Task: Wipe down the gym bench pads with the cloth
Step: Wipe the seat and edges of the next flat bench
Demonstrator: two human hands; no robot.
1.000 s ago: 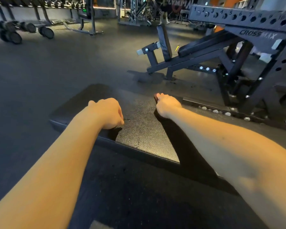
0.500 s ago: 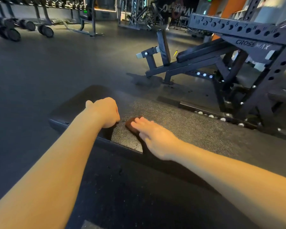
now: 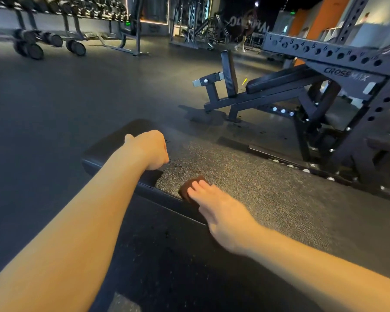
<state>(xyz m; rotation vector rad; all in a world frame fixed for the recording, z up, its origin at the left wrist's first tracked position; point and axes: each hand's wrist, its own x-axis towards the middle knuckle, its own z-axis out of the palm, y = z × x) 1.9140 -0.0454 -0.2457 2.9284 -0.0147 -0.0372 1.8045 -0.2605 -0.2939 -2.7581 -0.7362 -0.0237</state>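
A flat black bench pad [image 3: 245, 176] with a pebbled surface runs from centre left to the right. My right hand [image 3: 221, 212] lies flat with straight fingers and presses a small dark brown cloth [image 3: 188, 188] onto the pad's near edge. Only the cloth's left part shows past my fingertips. My left hand [image 3: 151, 149] sits as a fist with curled fingers on the pad's left end, holding nothing I can see.
An adjustable bench [image 3: 257, 91] and a grey perforated rack marked CROSSMAX [image 3: 347, 73] stand behind the pad at right. Dumbbell racks [image 3: 43, 41] line the far left wall. A person walks at the far back [image 3: 243, 43]. Dark rubber floor [image 3: 54, 109] surrounds the bench.
My right hand came from the pad's far edge, flattened on the cloth, and slid it toward the near edge. The left fist stayed put.
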